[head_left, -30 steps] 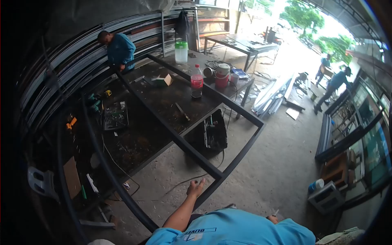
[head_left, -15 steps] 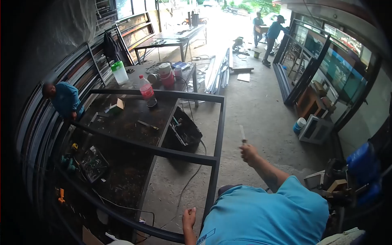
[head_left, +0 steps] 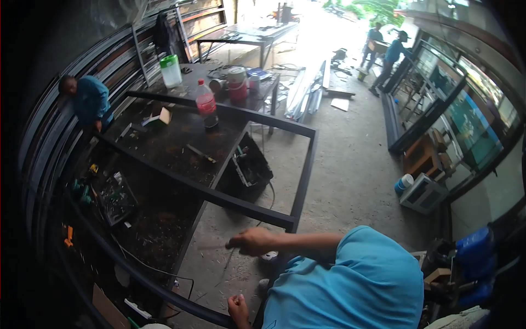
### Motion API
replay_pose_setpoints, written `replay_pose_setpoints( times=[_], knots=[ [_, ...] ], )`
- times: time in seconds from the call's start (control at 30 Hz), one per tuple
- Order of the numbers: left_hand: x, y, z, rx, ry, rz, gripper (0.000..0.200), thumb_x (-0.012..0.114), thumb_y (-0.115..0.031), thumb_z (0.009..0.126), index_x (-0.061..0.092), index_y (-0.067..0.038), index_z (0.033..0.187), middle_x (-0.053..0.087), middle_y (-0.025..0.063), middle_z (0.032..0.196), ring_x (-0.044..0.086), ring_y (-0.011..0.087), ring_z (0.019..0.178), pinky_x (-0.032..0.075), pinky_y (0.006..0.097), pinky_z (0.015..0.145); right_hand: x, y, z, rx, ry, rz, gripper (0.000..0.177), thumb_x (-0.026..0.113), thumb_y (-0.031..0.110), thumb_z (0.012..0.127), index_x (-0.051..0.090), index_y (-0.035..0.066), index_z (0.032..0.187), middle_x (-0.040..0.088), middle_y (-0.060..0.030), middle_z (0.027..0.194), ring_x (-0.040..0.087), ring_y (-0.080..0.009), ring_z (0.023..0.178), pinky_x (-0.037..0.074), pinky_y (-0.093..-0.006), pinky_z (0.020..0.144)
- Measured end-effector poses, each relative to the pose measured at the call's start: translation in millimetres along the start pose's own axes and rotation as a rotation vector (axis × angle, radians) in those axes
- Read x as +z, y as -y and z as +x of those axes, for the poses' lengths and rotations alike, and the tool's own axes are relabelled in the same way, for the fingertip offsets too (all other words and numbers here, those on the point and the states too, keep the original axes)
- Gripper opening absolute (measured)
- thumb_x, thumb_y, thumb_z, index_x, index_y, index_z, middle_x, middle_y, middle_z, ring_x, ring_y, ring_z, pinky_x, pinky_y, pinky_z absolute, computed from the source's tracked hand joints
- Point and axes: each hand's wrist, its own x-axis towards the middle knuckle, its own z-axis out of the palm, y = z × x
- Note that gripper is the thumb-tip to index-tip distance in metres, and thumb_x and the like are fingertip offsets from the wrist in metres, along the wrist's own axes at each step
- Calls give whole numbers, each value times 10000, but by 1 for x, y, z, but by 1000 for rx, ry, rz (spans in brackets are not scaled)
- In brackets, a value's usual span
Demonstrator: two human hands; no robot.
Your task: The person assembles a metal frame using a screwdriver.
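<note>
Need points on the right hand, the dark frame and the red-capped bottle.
Right hand point(head_left: 254, 242): head view, on the back of the hand.
Dark frame point(head_left: 246, 206): head view, on its middle crossbar.
Red-capped bottle point(head_left: 206, 104): head view, on the label.

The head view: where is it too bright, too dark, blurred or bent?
In the head view, glare whitens the ground beside the far table; corners fall black; the thin tool in the right hand is blurred; the dark frame looks bowed, probably lens distortion.
</note>
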Motion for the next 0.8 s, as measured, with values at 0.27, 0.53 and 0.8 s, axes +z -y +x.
replay_pose_setpoints(
  times=[0.27, 0.53, 0.8],
  knots=[
    [-5, -50, 19, -371, -628, -1246, 382, 535, -301, 950, 450, -67, 1240, 593, 97, 1009, 594, 206, 911, 474, 345, 843, 42, -12, 61, -378, 602, 266, 407, 643, 186, 766, 615, 186, 1172, 665, -118, 1012, 640, -322, 886, 517, -412, 764],
    [-22, -88, -17, -142, -795, -1493, 242, 552, -233, 953, 516, -82, 1139, 666, 98, 959, 660, 211, 877, 532, 367, 820, 74, -70, 126, -419, 947, 475, 478, 718, 239, 767, 589, 40, 1183, 667, -185, 1002, 660, -316, 917, 529, -371, 799],
    [-31, -103, -115, -373, -1484, -1038, 439, 556, -461, 923, 489, -60, 1092, 503, 88, 977, 501, 190, 857, 438, 334, 788, 82, -91, 310, -312, 5, 395, 129, 667, 97, 762, 676, 34, 874, 652, -157, 761, 674, -290, 709, 530, -344, 627]
  ],
)
